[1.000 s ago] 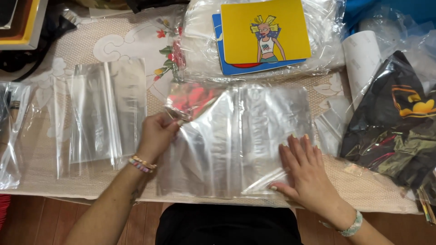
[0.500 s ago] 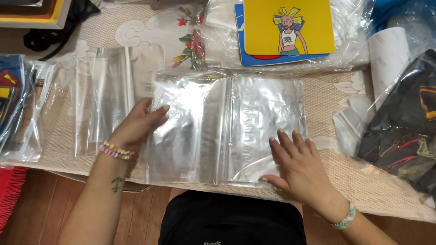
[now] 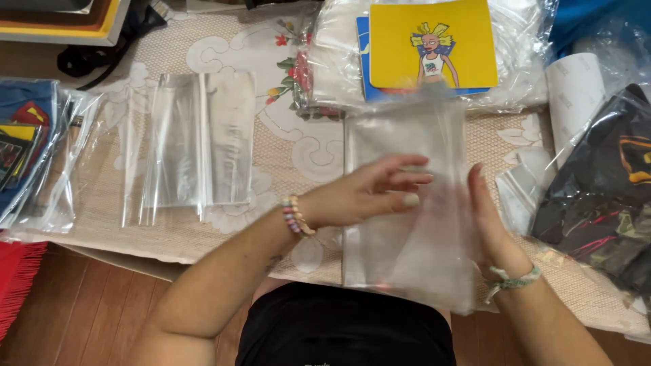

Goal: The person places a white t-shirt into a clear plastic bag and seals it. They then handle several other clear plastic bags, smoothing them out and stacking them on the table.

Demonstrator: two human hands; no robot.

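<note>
1. Centrally, we see a clear plastic bag [image 3: 407,203] held upright above the lace-covered counter [image 3: 285,163], just below the yellow card [image 3: 434,44].
2. Our left hand [image 3: 366,193] lies flat on the bag's front, fingers extended, grip loose.
3. Our right hand [image 3: 491,224] supports the bag's right edge; whether that grip pinches it, we cannot tell.
4. Judged progress: the bag appears empty; a flat stack of bags [image 3: 196,142] lies well left, and a packed dark garment [image 3: 603,196] right.
</note>
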